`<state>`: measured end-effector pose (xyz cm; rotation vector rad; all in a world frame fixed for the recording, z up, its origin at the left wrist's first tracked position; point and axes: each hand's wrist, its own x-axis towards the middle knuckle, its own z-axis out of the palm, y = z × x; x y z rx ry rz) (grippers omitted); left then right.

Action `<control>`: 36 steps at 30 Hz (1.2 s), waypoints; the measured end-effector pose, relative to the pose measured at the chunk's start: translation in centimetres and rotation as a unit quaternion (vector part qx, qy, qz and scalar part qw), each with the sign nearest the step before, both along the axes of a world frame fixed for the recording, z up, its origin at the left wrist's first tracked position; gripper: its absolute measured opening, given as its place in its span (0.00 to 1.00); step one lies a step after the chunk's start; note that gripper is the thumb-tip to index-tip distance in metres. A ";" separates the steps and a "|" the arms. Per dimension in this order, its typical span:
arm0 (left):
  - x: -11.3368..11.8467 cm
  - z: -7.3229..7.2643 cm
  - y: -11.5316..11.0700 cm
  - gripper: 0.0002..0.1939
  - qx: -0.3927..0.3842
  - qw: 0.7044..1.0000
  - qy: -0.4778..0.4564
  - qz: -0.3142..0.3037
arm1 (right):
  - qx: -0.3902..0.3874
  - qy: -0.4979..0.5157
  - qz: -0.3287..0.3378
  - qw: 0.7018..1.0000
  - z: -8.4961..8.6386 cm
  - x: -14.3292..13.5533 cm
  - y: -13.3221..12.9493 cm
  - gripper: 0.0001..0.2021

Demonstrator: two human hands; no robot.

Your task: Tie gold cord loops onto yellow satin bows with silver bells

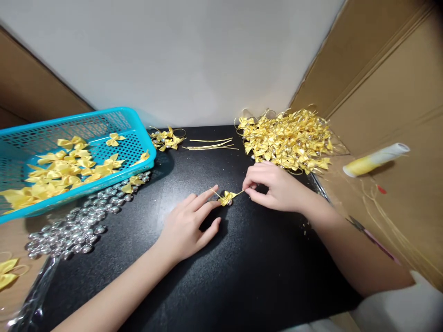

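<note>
A small yellow ribbon bow with a gold cord lies on the black tabletop between my hands, a silver bead showing at its lower edge. My right hand pinches the cord's right end between thumb and fingertips. To the left, my left hand rests palm down with its fingers stretched out and the thumb apart. Its index and middle fingertips are at the bow's left side, where the other cord end crosses between them. Whether those two fingers clamp the cord, I cannot tell.
A blue basket of yellow bows stands at left, with silver beads before it. Cut gold cords lie at the back, beside a big heap of corded bows. At right are a yellow-white tube and a pointed pink-handled tool.
</note>
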<state>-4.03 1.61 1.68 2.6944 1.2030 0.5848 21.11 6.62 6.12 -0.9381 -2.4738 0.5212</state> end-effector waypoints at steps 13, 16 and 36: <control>0.0 0.7 2.4 0.10 -0.020 0.996 -0.081 -0.042 | -0.029 -0.040 -0.049 0.998 -0.7 1.3 1.0 0.06; 0.5 1.2 2.9 0.10 -0.060 0.994 -0.091 -0.032 | -0.038 -0.036 -0.043 0.998 -0.8 1.1 1.0 0.06; -0.2 2.1 6.0 0.11 -0.305 0.920 -0.244 0.018 | -0.034 0.006 -0.035 0.999 0.2 1.3 0.9 0.06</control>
